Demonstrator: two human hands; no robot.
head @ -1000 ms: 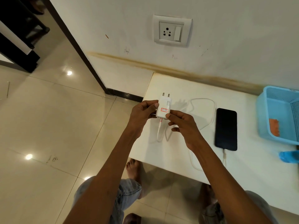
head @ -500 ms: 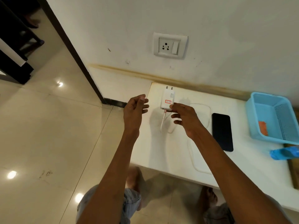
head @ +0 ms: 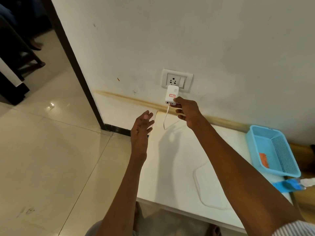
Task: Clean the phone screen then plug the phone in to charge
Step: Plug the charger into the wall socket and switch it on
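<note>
Head view: we pinch the charger [head: 171, 96] by its lower end in our right hand [head: 186, 111], prongs aimed at the socket [head: 177, 80] at 12 o'clock, left hand [head: 142, 127] open and empty; phone hidden.

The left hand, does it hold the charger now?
No, the left hand is open and apart; only the right hand pinches the charger.
</note>
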